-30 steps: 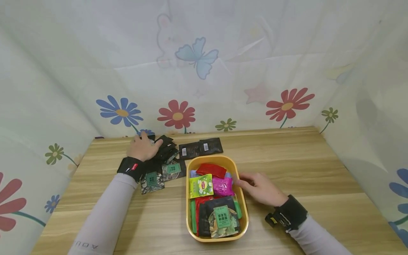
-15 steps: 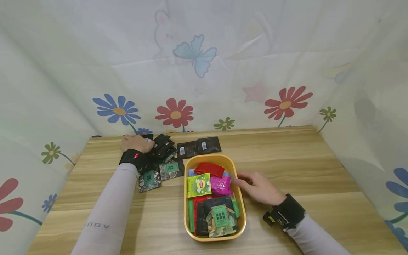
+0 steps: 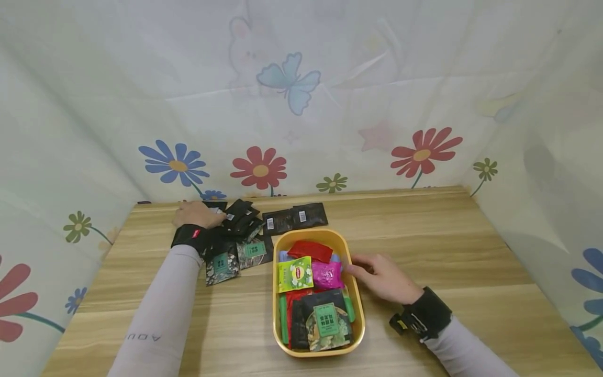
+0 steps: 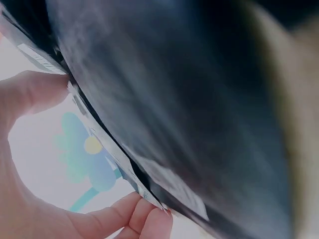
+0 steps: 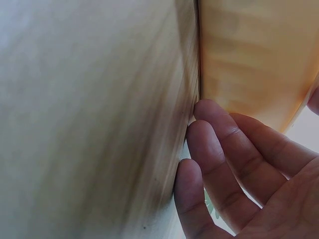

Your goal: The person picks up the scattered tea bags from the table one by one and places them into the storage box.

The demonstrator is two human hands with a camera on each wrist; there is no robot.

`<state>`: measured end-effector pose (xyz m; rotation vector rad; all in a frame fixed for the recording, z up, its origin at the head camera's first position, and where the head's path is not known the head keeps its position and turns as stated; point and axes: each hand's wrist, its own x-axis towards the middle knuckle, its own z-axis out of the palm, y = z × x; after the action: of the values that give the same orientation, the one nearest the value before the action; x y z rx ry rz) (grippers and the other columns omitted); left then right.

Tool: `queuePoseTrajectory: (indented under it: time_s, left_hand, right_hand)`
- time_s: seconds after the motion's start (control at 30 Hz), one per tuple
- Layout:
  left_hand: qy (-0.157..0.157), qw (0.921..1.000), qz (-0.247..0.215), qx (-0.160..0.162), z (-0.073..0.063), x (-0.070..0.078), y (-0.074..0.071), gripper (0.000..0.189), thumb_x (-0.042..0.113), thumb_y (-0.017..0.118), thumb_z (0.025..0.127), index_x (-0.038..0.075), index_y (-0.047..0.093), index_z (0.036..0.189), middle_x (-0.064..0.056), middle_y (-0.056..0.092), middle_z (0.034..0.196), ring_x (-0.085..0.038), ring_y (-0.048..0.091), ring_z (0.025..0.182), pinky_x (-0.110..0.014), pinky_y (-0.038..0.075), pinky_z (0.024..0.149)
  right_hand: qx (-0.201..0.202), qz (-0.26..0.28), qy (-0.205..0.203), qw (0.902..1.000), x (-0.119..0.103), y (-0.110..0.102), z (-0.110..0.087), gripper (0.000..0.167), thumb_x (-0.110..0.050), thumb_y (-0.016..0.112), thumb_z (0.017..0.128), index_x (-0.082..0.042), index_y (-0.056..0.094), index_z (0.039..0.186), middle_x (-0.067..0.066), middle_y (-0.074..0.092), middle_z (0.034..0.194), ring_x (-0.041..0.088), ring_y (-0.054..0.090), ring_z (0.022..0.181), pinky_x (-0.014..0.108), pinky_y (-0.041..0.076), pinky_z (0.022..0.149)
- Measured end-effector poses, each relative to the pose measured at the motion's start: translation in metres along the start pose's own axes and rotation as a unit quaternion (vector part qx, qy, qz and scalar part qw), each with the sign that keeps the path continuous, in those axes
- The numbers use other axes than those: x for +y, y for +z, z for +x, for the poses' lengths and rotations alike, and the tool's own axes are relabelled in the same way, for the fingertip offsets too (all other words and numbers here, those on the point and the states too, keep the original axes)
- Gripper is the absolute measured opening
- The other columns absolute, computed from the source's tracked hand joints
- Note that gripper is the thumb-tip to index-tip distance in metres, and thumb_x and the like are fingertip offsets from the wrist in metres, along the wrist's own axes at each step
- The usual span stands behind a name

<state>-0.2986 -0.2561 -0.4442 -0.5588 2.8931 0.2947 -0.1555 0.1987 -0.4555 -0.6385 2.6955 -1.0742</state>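
The left hand (image 3: 197,214) rests at the far left of the table (image 3: 414,230), over the heap of black packets (image 3: 239,217); in the left wrist view its bent thumb and fingertips touch the edges of thin packets at two places, though I cannot tell whether they grip them; nearer the person, two packets with green labels, the left one (image 3: 223,267) and the right one (image 3: 256,251), lie face up, while two plain dark packets (image 3: 311,213) lie end to end behind the basket. The right hand (image 3: 386,280) is loosely spread and relaxed beside the yellow basket (image 3: 320,354), its thumb at the right-hand rim and its fingers outside, with fingertips low against the side in the right wrist view; the basket stands on the table between the two hands and holds a red packet (image 3: 311,251) at its far end, a lime packet (image 3: 295,275) and a pink packet (image 3: 327,275) across the middle, and a large black packet with a green label (image 3: 328,320) at the near end; black bands circle both wrists above pale sleeves (image 3: 157,314); behind, a white backdrop (image 3: 330,31) carries printed flowers and a blue butterfly.
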Motion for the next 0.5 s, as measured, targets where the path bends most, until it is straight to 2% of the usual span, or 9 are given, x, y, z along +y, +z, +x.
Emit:
queuePoseTrajectory:
  time_s: [0.13,0.27,0.4,0.5]
  left_hand:
    - [0.006,1.0,-0.002,0.005,-0.001,-0.006,-0.001,0.106,0.07,0.058,0.085,-0.015,0.044,0.145,-0.04,0.045,0.142,-0.053,0.052,0.126,-0.061,0.052,0.097]
    - [0.027,0.9985,-0.015,0.044,-0.011,-0.007,-0.009,0.104,0.072,0.062,0.081,-0.013,0.049,0.14,-0.035,0.053,0.131,-0.051,0.057,0.119,-0.062,0.054,0.091]
    - [0.078,0.9919,-0.028,0.096,-0.03,-0.003,-0.019,0.104,0.069,0.067,0.079,-0.015,0.049,0.139,-0.034,0.053,0.129,-0.052,0.057,0.116,-0.065,0.055,0.089]
    - [0.128,0.9821,-0.033,0.134,-0.049,0.006,-0.027,0.1,0.066,0.07,0.077,-0.015,0.053,0.134,-0.033,0.055,0.126,-0.051,0.06,0.111,-0.065,0.056,0.084]
  right_hand:
    - [-0.003,0.008,0.001,1.0,0.001,0.001,0.0,0.04,-0.039,0.057,0.106,-0.014,0.07,0.133,-0.002,0.076,0.123,0.013,0.07,0.109,0.04,0.057,0.096]
    - [-0.002,0.01,0.0,1.0,0.002,0.001,0.0,0.039,-0.038,0.057,0.106,-0.013,0.07,0.133,-0.001,0.076,0.124,0.014,0.071,0.111,0.04,0.057,0.096]
    - [-0.003,0.007,0.001,1.0,0.002,0.0,0.001,0.039,-0.038,0.057,0.106,-0.014,0.071,0.133,-0.001,0.076,0.123,0.014,0.071,0.11,0.041,0.057,0.096]
    - [-0.006,0.007,0.003,1.0,0.001,0.0,0.001,0.039,-0.038,0.057,0.106,-0.014,0.07,0.133,-0.001,0.076,0.123,0.013,0.07,0.109,0.041,0.057,0.096]
